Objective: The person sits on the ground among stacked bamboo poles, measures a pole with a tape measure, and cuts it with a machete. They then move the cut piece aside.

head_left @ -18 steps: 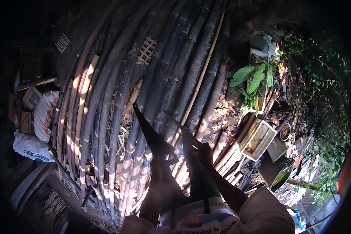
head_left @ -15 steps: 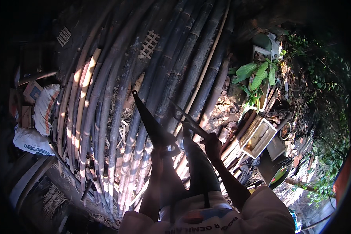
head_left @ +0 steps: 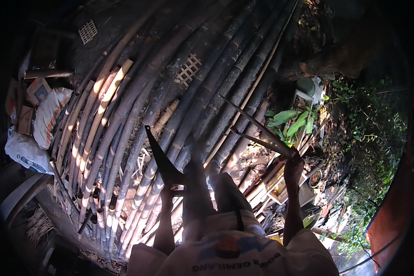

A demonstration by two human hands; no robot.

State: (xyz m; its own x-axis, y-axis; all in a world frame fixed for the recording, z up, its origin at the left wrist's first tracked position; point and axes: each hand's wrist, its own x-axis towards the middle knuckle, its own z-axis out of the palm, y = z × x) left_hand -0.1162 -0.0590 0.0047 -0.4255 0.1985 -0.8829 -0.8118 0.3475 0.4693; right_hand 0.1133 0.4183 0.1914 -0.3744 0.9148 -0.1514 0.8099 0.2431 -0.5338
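My left hand [head_left: 167, 197] grips a handsaw [head_left: 163, 158] by its handle, blade angled up and away over long bamboo poles [head_left: 123, 110]. My right hand [head_left: 293, 166] is closed around two slender, dark, stick-like pieces [head_left: 263, 128], spread apart at their tips. Farther out, a broad-leafed plant [head_left: 297, 124] sits right, white sacks [head_left: 52, 117] left.

The right hand [head_left: 294, 166], with what seem dark sticks [head_left: 274, 139], has swung out farther from the left hand [head_left: 167, 192].

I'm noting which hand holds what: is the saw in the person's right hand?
No, the left hand grips the saw, while the right hand holds a dark forked piece.
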